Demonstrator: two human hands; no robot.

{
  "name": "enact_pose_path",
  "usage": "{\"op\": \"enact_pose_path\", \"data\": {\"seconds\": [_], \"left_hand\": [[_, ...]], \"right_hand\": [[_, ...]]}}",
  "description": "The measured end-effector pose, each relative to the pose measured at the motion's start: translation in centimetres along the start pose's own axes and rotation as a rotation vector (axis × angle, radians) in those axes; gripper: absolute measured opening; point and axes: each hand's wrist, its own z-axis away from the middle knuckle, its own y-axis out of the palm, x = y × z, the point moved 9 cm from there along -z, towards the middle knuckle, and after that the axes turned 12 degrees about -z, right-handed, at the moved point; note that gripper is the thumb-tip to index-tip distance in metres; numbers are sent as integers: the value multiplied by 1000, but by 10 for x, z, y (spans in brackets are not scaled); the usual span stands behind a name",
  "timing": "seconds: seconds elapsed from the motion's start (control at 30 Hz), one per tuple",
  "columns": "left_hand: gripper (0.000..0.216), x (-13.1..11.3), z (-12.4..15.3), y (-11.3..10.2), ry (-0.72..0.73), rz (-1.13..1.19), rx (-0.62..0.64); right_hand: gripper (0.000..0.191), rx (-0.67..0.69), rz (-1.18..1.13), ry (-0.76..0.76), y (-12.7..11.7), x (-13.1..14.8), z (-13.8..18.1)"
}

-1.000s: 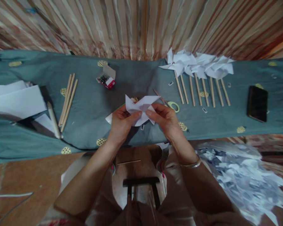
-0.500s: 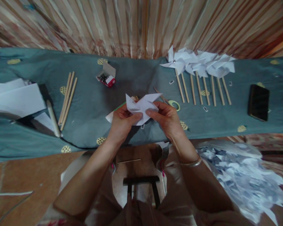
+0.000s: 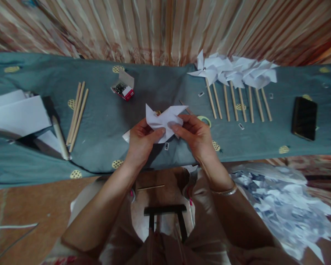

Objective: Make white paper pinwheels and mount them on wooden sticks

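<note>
A white folded paper pinwheel [image 3: 165,119] is held between both hands above the cloth-covered table, its pointed blades spread out. My left hand [image 3: 143,138] pinches its left side, thumb on top near the centre. From the right, my right hand [image 3: 194,134] grips the other side, thumb likewise close to the middle. Behind the right hand, scissors with a light green handle [image 3: 205,120] lie partly hidden. Under the left hand a white paper corner [image 3: 126,136] peeks out. An open red-and-white box [image 3: 124,88] of small dark metallic pieces stands beyond the hands.
Several finished pinwheels [image 3: 237,70] on wooden sticks lie at the back right, near a dark phone [image 3: 304,118]. Three loose sticks [image 3: 77,116] and stacked white paper [image 3: 16,114] are at left. A clear bag of paper pinwheels [image 3: 289,209] sits below the table's right side.
The pinwheel stays pinched in both hands, which have shifted slightly upward in view. My view has moved a little; the things on the table appear unmoved.
</note>
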Motion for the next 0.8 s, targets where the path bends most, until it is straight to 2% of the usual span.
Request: {"op": "enact_pose_path", "data": {"seconds": [0.1,0.23,0.33,0.4,0.53,0.8], "left_hand": [[30,-1,0,-1,2,-3,-17],[28,0,0,-1,12,-9,-27],[33,1,0,0,8,-13,-28],[33,1,-1,1,18,-13,-19],[29,-2,-2,4,60,-12,-2],[26,-4,-1,0,81,-22,-37]], "right_hand": [[32,-41,73,-105,-7,12,0],[24,-100,302,-338,-11,39,6],[13,-90,554,-525,2,60,18],[5,-49,721,-594,15,64,25],[6,25,887,-658,31,59,33],[8,43,956,-636,31,49,32]]}}
